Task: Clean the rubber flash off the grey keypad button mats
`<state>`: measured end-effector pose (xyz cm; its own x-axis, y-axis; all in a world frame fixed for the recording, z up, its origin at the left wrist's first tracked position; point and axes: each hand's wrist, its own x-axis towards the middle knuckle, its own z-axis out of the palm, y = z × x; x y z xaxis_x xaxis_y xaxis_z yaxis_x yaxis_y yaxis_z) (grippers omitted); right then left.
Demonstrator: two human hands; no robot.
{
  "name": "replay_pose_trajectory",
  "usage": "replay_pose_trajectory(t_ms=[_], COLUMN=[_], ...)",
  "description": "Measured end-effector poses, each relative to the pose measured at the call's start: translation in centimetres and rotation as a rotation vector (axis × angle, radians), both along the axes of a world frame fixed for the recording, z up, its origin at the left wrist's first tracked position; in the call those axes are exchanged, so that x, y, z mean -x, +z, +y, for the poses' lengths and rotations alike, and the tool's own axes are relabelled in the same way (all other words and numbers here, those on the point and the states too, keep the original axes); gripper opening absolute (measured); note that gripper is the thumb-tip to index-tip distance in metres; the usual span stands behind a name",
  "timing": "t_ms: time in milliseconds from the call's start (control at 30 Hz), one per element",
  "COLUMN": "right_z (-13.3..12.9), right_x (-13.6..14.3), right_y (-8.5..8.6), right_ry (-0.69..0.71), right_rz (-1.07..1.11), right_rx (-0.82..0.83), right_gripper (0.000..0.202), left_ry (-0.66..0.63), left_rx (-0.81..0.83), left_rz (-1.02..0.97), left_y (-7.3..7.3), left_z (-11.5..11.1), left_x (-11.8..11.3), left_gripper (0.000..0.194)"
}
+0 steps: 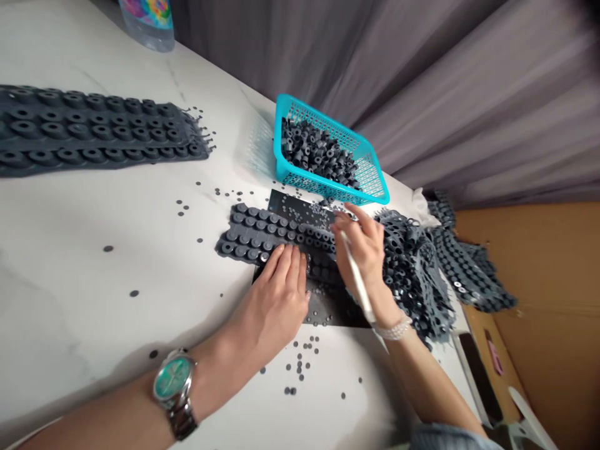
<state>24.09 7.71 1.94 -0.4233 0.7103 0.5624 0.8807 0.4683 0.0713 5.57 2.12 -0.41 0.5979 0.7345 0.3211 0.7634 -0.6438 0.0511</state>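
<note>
A dark grey rubber sheet (250,240) with rows of round raised studs lies across a black mat (328,309). My left hand (281,287) rests flat on the sheet's near edge, fingers stretched out and side by side. In my right hand (360,247) is a slim white pen-like tool (355,269), its back end pointing toward my wrist. That hand is over the sheet's right part, so the tool's tip is hidden. Small dark discs (300,365) lie scattered on the mat and the white table.
A turquoise basket (382,194) holding many small black rubber tubes stands behind the mat. More studded sheets (94,128) lie at the left. Trimmed rubber pieces (412,275) are heaped at the right, near a cardboard box (539,262). A bottle (150,28) stands at the back left.
</note>
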Motion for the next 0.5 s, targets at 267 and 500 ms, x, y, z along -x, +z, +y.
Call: replay_pose_trajectory(t_ms=[267,500], right_z=[-0.6,-0.3], right_x=[-0.1,1.2], right_y=[-0.5,-0.9], right_ry=[0.004,0.188], right_rz=[0.117,0.035], right_rx=[0.169,0.226], right_gripper=[0.010,0.011], left_ry=[0.006,0.006], left_rx=[0.013,0.027], left_rz=[-0.046,-0.058], left_y=[-0.3,-0.2], left_z=[0.0,0.0], left_x=[0.0,-0.1], left_gripper=[0.051,0.050])
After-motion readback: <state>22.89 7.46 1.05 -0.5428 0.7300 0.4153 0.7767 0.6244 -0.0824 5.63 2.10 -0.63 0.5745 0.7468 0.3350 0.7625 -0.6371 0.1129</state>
